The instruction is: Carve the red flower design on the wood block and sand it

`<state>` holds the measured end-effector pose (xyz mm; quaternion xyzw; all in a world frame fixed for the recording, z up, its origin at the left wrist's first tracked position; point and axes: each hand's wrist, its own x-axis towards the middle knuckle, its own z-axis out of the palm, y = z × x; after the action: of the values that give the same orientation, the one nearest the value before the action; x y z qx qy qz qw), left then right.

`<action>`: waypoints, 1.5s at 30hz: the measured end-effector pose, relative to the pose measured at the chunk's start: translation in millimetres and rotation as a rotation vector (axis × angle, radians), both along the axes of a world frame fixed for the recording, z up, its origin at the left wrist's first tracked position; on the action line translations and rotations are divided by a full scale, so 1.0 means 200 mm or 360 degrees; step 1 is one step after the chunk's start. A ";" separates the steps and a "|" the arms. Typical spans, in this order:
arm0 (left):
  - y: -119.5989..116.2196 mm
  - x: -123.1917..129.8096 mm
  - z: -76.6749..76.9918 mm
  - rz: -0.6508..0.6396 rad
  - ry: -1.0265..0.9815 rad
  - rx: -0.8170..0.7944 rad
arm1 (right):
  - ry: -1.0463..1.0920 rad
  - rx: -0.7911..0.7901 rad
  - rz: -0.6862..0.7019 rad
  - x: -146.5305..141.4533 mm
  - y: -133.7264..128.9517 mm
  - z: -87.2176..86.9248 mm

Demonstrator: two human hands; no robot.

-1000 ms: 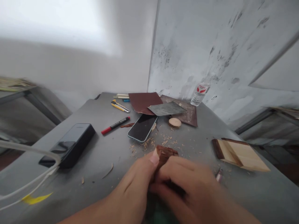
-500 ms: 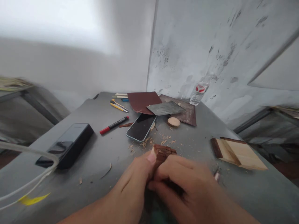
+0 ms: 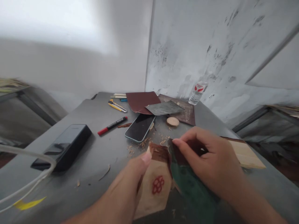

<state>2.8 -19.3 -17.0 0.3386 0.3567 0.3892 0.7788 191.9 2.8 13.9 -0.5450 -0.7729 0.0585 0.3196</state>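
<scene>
Head view: left hand clamped on the left edge of a bark-edged wood piece, red mark facing the camera, nearer than the phone. Right hand pinches a green sheet just beside the wood's right edge; contact between them: cannot tell. Shavings lie on the table beyond.

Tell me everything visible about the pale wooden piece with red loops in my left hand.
The pale wooden piece has straight, angled edges, a rough reddish-brown bark-like far end, and a cluster of red loops on its face. Your left hand grips its left side, thumb near the bark. A dark green-and-brown sheet in your right hand lies along its right edge, possibly touching.
</scene>
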 end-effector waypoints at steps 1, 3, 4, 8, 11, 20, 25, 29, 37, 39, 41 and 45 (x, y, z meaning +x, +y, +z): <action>0.00 -0.01 0.02 -0.0026 -0.0070 -0.0132 | 0.0014 0.0057 -0.0058 0.02 0.01 0.01; 0.00 -0.02 0.05 -0.0026 -0.0132 -0.0325 | -0.0006 0.0220 -0.0204 0.05 0.03 0.02; 0.00 -0.03 0.06 -0.0005 -0.0124 -0.0350 | -0.0042 0.0313 -0.0288 0.06 0.04 0.03; 0.00 -0.04 0.06 -0.0074 -0.0217 -0.0382 | -0.0202 0.0543 -0.0572 0.11 0.05 0.06; 0.00 -0.03 0.04 -0.0117 -0.0344 -0.0348 | -0.0244 0.0576 -0.0574 0.10 0.04 0.06; 0.03 -0.02 0.02 0.0046 -0.0371 -0.0381 | 0.0239 -0.0065 0.0186 0.00 -0.02 0.00; 0.02 -0.04 0.03 0.0103 -0.0387 -0.0310 | 0.0664 -0.0374 0.0206 0.02 0.01 0.03; 0.02 -0.04 0.03 0.0123 -0.0333 -0.0318 | 0.0587 -0.0337 0.0203 0.01 0.03 0.02; 0.02 -0.03 -0.01 0.0198 -0.0322 -0.0361 | 0.0170 -0.0443 0.0173 0.03 0.04 0.01; 0.03 -0.02 -0.02 0.0242 -0.0306 -0.0351 | 0.0149 -0.0470 0.0163 0.03 0.02 0.03; 0.04 -0.02 -0.02 0.0246 -0.0304 -0.0329 | 0.0154 -0.0486 0.0170 0.02 0.00 0.05; 0.05 -0.01 -0.03 0.0202 -0.0354 -0.0091 | 0.0278 -0.0674 0.0302 -0.02 -0.04 0.05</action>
<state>0.3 -9.2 -22.4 0.2476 0.2998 0.4626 0.7967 188.3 -5.8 23.8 -0.5178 -0.7605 0.2957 0.2570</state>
